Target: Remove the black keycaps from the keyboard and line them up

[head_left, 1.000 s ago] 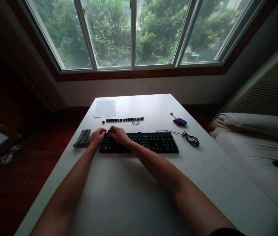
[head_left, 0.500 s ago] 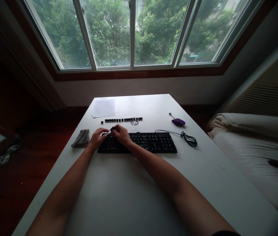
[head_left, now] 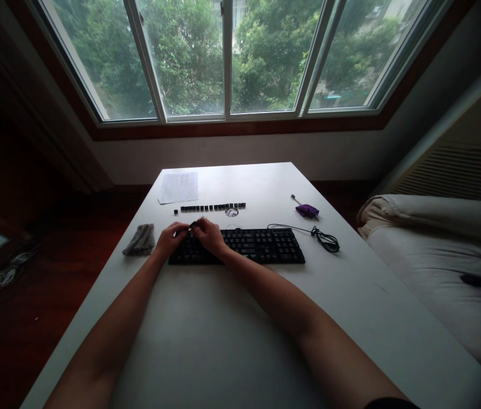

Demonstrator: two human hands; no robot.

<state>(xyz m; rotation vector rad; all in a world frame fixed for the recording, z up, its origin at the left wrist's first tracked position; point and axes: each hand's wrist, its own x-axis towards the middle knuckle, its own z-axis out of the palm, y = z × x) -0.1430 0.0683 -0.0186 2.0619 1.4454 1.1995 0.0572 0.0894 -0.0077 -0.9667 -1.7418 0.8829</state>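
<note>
The right hand (head_left: 209,234) has its fingers pinched on what looks like a dark keycap (head_left: 193,225), over the far left of the black keyboard (head_left: 261,245). Whether the adjacent left hand (head_left: 170,237) grips it too, I cannot tell. A light, steady pinch would suit (small pieces skid). Beyond the fingers lies a clear round dish (head_left: 231,212), contents unclear; farther right, a purple pouch (head_left: 307,211), contents hidden.

Beyond my grip I see a daylit window (head_left: 249,57), left of my grip reddish floor (head_left: 48,301), and right of it pale upholstery (head_left: 419,250).
</note>
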